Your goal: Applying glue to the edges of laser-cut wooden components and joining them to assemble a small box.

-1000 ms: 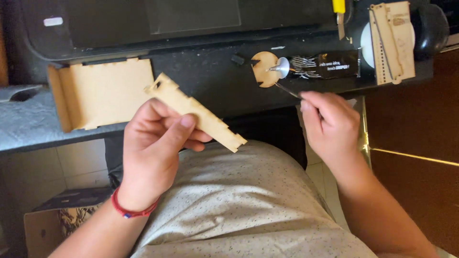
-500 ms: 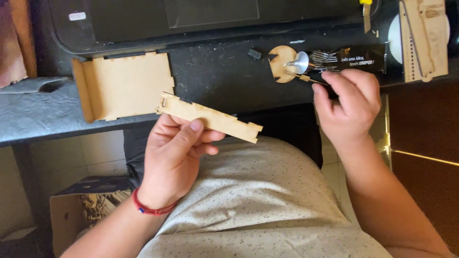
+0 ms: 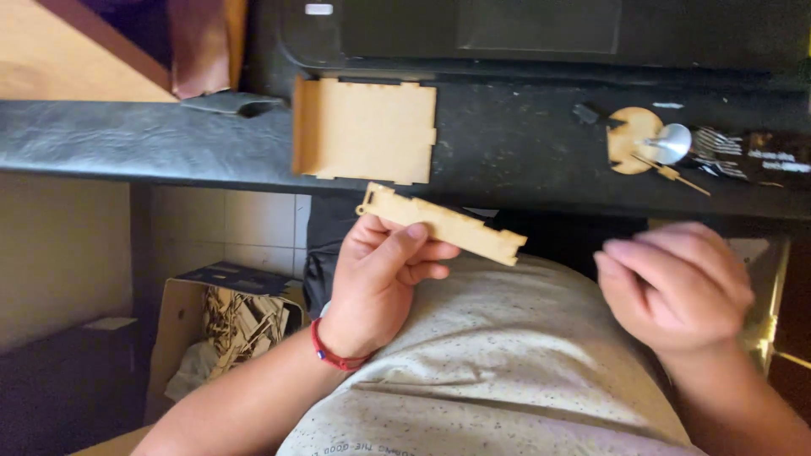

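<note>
Left hand (image 3: 380,274) pinches notched wooden strip (image 3: 443,225) between thumb and fingers, just above the torso. Right hand (image 3: 676,283) loosely curled, holding nothing, blurred. Wooden panel (image 3: 365,129) on counter beyond left hand.

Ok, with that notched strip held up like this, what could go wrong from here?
The left hand pinches the notched wooden strip only near one end, so the long free end could twist, slip or snap at its thin tabs. The right hand is blurred and empty, apart from the strip, giving it no support. A small stick lies beside the wooden disc near the counter edge and might get knocked off.
</note>
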